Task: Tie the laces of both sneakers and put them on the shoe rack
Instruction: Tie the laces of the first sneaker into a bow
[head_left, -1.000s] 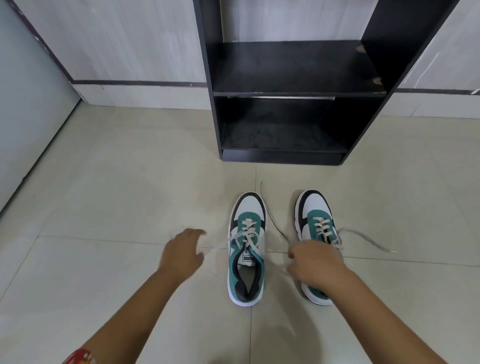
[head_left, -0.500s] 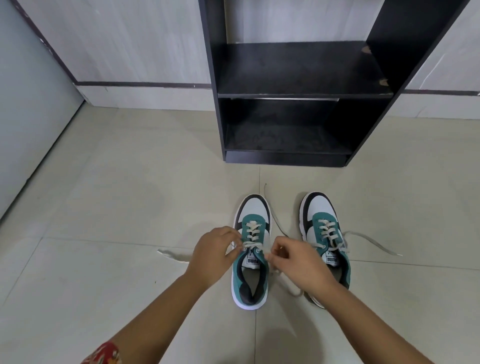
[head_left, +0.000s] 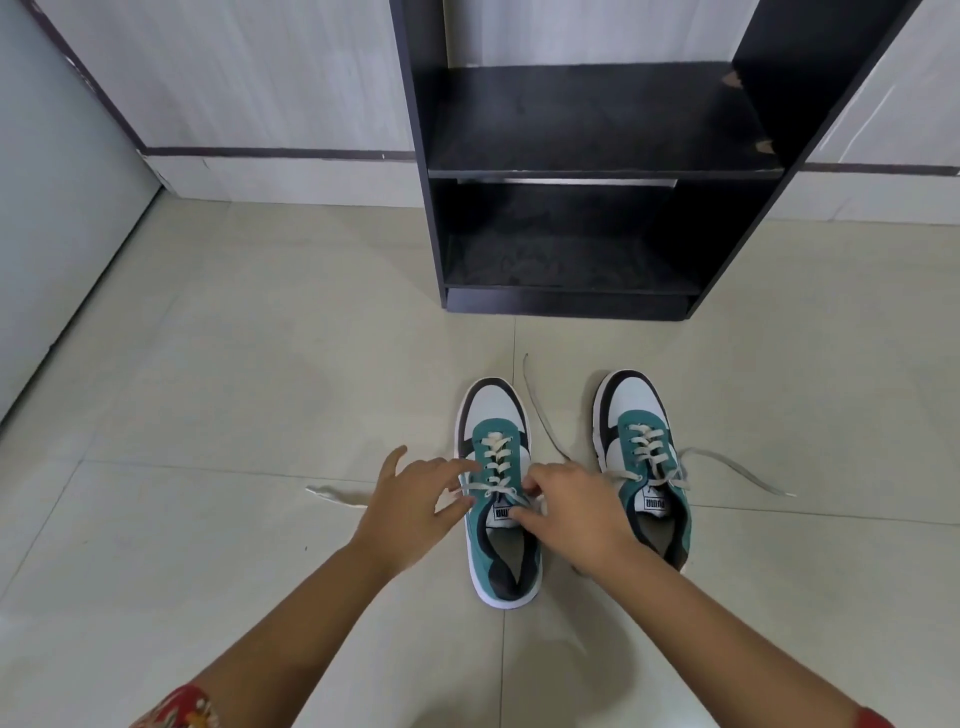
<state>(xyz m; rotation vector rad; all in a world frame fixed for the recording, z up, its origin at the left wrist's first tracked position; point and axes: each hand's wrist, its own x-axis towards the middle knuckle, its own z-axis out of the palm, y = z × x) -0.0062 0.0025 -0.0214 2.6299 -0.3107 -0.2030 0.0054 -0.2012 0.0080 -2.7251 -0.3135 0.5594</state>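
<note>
While your forearms came in from the bottom corners of the frame, a red patterned sleeve (head_left: 179, 709) showed at the lower left edge and a sliver of red at the lower right. Your left hand (head_left: 410, 506) sat just left of centre with its fingers spread and loose, fingertips touching the lace at the top eyelets of the left sneaker (head_left: 498, 488); whether it actually pinched that lace I could not tell. Your right hand (head_left: 576, 512) lay across the gap between the shoes, fingers curled down onto the left sneaker's tongue and lace, but its grip was hidden by the knuckles.

Both sneakers stood on the pale tiled floor (head_left: 234, 389), toes pointing toward the top of the frame, side by side and slightly apart. The right sneaker (head_left: 641, 452) was partly covered at its heel by your right wrist. Its laces were untied: one end (head_left: 737, 470) trailed off to the right, another (head_left: 540, 410) ran up between the shoes. A loose end (head_left: 335, 494) of the left sneaker's lace lay on the floor left of your left hand.

Farther up, at upper centre, stood the black shoe rack (head_left: 587, 171), with two shelves, against the wall.
</note>
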